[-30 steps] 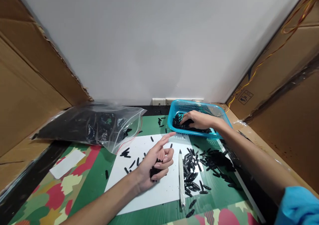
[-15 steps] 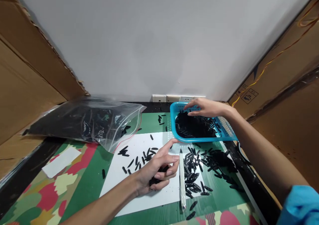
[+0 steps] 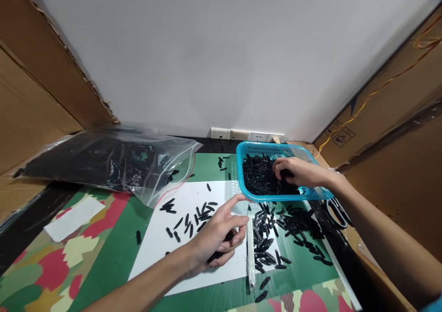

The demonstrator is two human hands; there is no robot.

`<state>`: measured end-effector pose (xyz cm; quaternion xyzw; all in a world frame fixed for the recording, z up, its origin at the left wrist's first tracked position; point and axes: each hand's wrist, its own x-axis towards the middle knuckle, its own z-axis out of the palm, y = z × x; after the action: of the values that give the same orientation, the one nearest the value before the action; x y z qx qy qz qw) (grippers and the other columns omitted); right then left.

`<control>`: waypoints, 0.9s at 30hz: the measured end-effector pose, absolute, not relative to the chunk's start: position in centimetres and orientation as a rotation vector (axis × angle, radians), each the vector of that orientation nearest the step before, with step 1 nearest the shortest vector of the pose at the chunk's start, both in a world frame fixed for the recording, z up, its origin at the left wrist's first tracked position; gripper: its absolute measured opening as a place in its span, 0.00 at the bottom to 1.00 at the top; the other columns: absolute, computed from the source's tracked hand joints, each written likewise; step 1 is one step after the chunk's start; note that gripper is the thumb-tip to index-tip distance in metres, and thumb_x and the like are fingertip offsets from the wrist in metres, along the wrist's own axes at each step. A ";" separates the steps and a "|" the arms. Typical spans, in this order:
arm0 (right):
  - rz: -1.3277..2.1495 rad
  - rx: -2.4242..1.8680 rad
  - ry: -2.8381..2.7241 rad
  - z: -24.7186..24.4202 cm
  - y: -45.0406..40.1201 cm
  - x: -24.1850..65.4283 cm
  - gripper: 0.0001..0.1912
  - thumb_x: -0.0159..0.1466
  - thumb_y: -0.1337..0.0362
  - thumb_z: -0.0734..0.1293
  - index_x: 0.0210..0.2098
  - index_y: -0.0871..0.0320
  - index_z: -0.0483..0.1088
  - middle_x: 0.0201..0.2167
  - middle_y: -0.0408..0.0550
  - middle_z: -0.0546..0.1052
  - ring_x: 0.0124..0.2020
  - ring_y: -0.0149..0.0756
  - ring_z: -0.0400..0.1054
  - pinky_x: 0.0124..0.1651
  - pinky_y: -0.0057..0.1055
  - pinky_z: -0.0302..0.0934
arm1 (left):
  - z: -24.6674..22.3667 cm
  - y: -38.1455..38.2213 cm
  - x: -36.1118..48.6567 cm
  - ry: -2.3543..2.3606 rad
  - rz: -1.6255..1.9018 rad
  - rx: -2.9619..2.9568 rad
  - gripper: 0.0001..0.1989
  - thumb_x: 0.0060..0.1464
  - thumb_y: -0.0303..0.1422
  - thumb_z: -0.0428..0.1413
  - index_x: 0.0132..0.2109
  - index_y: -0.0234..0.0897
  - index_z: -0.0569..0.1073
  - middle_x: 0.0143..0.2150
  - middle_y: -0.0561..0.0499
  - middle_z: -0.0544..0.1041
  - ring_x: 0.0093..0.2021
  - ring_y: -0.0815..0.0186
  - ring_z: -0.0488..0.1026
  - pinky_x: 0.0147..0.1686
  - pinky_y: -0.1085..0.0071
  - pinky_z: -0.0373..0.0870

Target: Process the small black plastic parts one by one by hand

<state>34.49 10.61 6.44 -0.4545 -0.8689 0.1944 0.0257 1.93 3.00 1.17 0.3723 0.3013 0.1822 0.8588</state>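
**Slim, elongated black pieces (pcs) (image 3: 257, 174), in hand and loose**

L hand (image 3: 217, 236): upper finger extended, lower fingers curled round several pcs. R hand (image 3: 297, 171): fingers bent among pcs in turquoise perforated plastic basket (image 3: 272, 198); tips hidden, grip can't be told. Under L hand: white paper sheet (image 3: 148, 261) w/ loose pcs; to R, white pen-shaped stick (image 3: 251, 254).

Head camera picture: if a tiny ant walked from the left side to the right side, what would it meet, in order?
Small white paper → lone black piece → left hand → white pen-like stick → right hand → scissors.
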 end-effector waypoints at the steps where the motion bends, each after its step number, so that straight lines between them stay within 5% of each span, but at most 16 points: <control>1: 0.579 -1.436 -2.674 6.6 10.9 35.1 0.14 0.56 0.80 0.67 0.33 0.55 0.78 0.43 0.47 0.81 0.43 0.39 0.77 0.51 0.37 0.72 | 1.2 3.0 1.9 0.639 0.381 0.799 0.31 0.68 0.38 0.58 0.72 0.51 0.56 0.25 0.64 0.66 0.16 0.76 0.42 0.08 0.85 0.49; 4: 0.486 -1.532 -2.604 7.4 11.7 37.2 0.12 0.60 0.76 0.66 0.32 0.56 0.79 0.40 0.49 0.83 0.41 0.41 0.77 0.50 0.39 0.71 | 1.2 3.1 1.8 0.630 0.344 0.849 0.25 0.70 0.40 0.56 0.69 0.50 0.60 0.26 0.63 0.66 0.16 0.77 0.42 0.08 0.84 0.48; 9: 0.377 -1.642 -2.484 8.8 12.1 39.3 0.15 0.72 0.64 0.63 0.49 0.53 0.81 0.52 0.51 0.84 0.52 0.47 0.78 0.58 0.45 0.71 | 0.8 3.2 1.8 0.620 0.325 0.878 0.13 0.71 0.42 0.53 0.58 0.44 0.68 0.24 0.63 0.64 0.16 0.77 0.41 0.09 0.83 0.44; 16: 0.534 -1.699 -2.568 7.2 10.8 37.8 0.30 0.67 0.52 0.74 0.65 0.55 0.73 0.64 0.59 0.75 0.65 0.55 0.72 0.70 0.53 0.65 | 0.9 1.8 2.0 0.649 0.248 1.201 0.17 0.73 0.48 0.50 0.49 0.38 0.72 0.23 0.61 0.64 0.18 0.75 0.50 0.17 0.78 0.47; 20: 0.519 -1.734 -2.567 5.2 10.7 36.4 0.25 0.64 0.62 0.75 0.60 0.57 0.75 0.59 0.60 0.76 0.59 0.55 0.74 0.64 0.52 0.69 | 0.9 1.2 2.0 0.616 0.258 1.358 0.20 0.73 0.49 0.51 0.46 0.36 0.74 0.23 0.60 0.64 0.25 0.72 0.57 0.27 0.75 0.53; 27: 0.445 -1.746 -2.595 6.0 11.4 36.8 0.12 0.61 0.73 0.74 0.44 0.56 0.79 0.47 0.53 0.81 0.49 0.45 0.77 0.55 0.40 0.71 | 0.4 1.4 1.9 0.653 0.255 1.409 0.23 0.73 0.53 0.49 0.47 0.37 0.74 0.23 0.61 0.62 0.26 0.69 0.57 0.29 0.71 0.53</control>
<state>36.85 11.39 6.02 -0.5527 -0.8213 0.1409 -0.0087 1.88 1.39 0.41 0.6340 0.2938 0.1148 0.7060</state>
